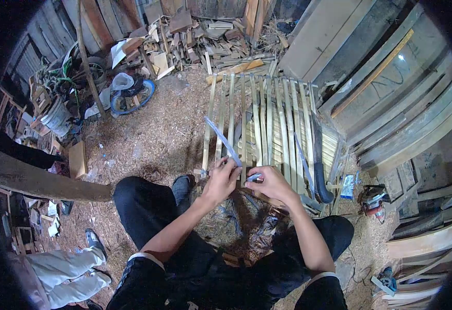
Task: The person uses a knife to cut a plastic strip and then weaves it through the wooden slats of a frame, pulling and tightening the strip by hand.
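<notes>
My left hand is closed on a long, pale bluish strip, whose free end slants up and away to the left. Close beside it, my right hand pinches a small pale piece that looks like the same strip material. Both hands are above the near edge of a row of light wooden slats laid lengthwise in front of me. Another pale strip lies across the slats at the right. Near it is a dark, hooked handle-like piece.
Scrap wood is heaped at the back. A blue-rimmed basin and a bucket stand at the left. A plank juts in from the left, near another person's legs. A red power tool and boards are at the right.
</notes>
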Available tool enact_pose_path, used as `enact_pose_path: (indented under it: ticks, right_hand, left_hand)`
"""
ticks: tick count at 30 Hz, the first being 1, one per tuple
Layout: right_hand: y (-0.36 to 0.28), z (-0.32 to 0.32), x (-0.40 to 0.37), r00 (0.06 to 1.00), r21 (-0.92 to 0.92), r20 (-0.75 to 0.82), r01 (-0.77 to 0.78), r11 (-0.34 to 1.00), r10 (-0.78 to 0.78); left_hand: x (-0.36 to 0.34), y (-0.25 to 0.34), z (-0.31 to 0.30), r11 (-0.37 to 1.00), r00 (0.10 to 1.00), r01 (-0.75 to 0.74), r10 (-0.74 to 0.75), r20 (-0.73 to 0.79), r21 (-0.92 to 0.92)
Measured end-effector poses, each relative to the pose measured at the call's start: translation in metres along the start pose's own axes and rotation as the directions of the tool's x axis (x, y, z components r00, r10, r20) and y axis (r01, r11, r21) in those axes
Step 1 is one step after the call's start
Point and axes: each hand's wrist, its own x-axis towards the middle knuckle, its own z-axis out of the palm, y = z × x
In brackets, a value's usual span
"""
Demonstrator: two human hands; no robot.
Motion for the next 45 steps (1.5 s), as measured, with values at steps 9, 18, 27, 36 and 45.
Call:
enact_pose_path:
  ticks: [9, 18, 27, 36, 45]
  right_hand:
    - [-0.021, 0.012, -0.005, 0.985, -0.216, -0.167, -0.084, 0.973, 0.048]
    - [-0.014, 0.007, -0.007, 0.993, -0.291, -0.117, -0.041, 0.956, 0.007]
    - [-0.022, 0.001, -0.014, 0.993, -0.308, -0.033, -0.114, 0.944, 0.110]
    - [-0.008, 0.014, -0.023, 0.999, -0.239, -0.032, -0.009, 0.971, 0.001]
    - [-0.011, 0.026, -0.029, 0.982, -0.524, -0.003, 0.160, 0.836, -0.189]
  left_hand:
    - [-0.005, 0.010, -0.005, 0.993, 0.999, -0.039, 0.038, 0.013, 0.110]
    - [-0.003, 0.018, -0.011, 0.961, 0.996, -0.090, 0.079, 0.052, 0.263]
    - [-0.014, 0.020, -0.004, 0.974, 0.998, -0.001, -0.013, 0.062, 0.227]
    - [-0.017, 0.015, 0.001, 0.976, 1.000, 0.010, -0.015, 0.020, 0.216]
    - [-0.019, 0.022, -0.007, 0.980, 0.994, 0.092, -0.102, 0.050, 0.178]
